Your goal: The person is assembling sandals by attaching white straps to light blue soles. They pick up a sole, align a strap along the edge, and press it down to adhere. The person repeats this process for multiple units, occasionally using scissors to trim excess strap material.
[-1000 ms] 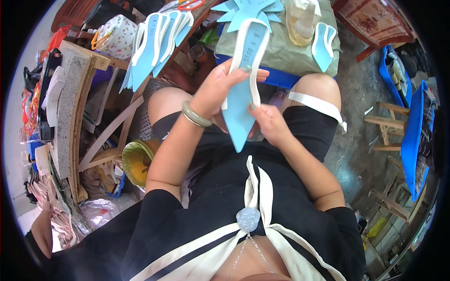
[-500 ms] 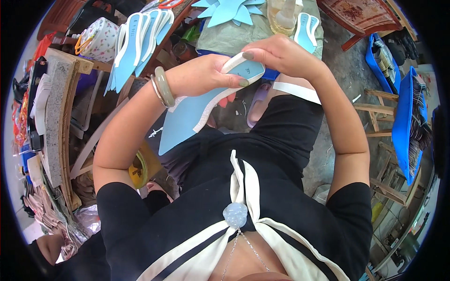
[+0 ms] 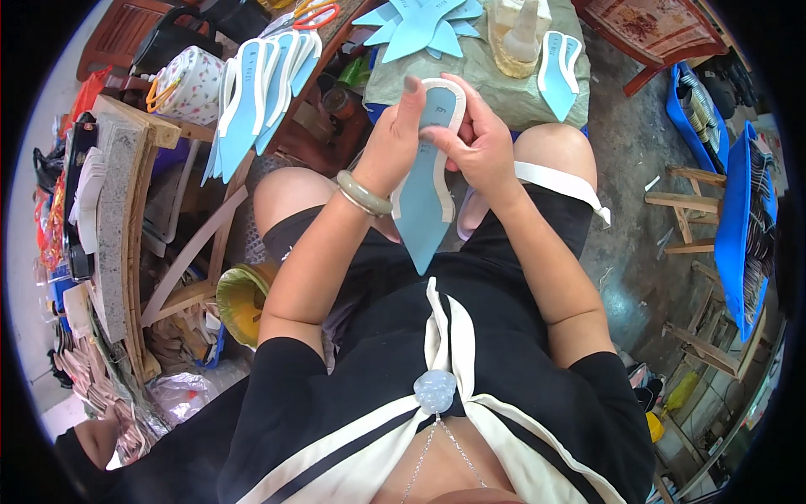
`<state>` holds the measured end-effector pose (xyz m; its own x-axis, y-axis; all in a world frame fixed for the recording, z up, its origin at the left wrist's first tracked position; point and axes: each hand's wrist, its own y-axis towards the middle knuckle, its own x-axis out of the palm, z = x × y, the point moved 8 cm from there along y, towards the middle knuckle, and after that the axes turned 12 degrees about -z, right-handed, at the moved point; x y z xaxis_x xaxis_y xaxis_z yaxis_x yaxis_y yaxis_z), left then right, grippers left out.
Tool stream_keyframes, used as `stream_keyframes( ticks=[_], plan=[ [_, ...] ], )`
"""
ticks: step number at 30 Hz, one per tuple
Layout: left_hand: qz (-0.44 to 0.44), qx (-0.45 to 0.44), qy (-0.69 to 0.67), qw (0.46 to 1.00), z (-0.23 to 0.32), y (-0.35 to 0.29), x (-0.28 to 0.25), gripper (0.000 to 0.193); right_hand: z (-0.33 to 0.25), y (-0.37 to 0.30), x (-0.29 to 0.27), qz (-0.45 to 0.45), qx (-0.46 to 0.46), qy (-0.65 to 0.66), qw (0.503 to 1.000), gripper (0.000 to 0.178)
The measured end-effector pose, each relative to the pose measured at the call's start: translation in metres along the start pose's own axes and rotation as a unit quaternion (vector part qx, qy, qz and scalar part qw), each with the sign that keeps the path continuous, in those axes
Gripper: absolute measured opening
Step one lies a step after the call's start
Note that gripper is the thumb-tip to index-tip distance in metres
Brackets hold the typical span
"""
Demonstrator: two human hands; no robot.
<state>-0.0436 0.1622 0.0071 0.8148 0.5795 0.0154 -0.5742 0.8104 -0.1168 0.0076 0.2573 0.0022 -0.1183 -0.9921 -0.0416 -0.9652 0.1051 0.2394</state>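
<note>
Above my lap I hold a light blue shoe insole (image 3: 424, 212) with a white strip edging its rounded heel end and both sides; its bare pointed toe hangs toward me. My left hand (image 3: 393, 141) grips the left edge, thumb upright beside the heel. On the right edge, my right hand (image 3: 483, 147) is closed, its thumb pressed on the insole's face and its fingers behind. A loose white strip (image 3: 550, 175) lies across my right thigh. Edged insoles (image 3: 558, 76) rest on the covered worktop (image 3: 390, 77) ahead, near a fan of plain blue insoles (image 3: 426, 29).
A glue-stained pot with a bottle (image 3: 519, 42) stands on the worktop. More edged insoles (image 3: 252, 92) hang over a table edge at the left, by orange-handled scissors (image 3: 315, 13). Blue trays (image 3: 739, 244) on wooden stools stand at right. A yellow bin (image 3: 242, 304) sits low left.
The insole has swung from slanting to nearly upright, toe now pointing at me. Both hands have lowered and drawn closer together, the right thumb moving onto its face.
</note>
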Motion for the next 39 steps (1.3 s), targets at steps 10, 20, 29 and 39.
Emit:
stream_keyframes(
  ticks=[10, 20, 29, 39],
  plan=[
    [-0.027, 0.013, 0.137, 0.990, 0.000, -0.014, -0.004, 0.045, 0.015, -0.002, -0.006, -0.117, 0.087, 0.166, 0.975, 0.053],
    [-0.011, 0.069, 0.614, 0.787, 0.040, -0.025, 0.004, 0.046, -0.021, -0.005, 0.000, -0.132, -0.076, -0.186, 0.971, 0.062],
    [0.028, 0.158, 0.611, 0.776, 0.048, -0.020, 0.013, 0.040, 0.000, -0.020, -0.006, -0.098, 0.010, 0.179, 0.979, 0.038],
    [0.017, 0.181, 0.645, 0.743, 0.040, -0.012, 0.016, 0.035, 0.012, -0.007, -0.015, -0.092, 0.106, 0.026, 0.990, 0.033]
  ],
)
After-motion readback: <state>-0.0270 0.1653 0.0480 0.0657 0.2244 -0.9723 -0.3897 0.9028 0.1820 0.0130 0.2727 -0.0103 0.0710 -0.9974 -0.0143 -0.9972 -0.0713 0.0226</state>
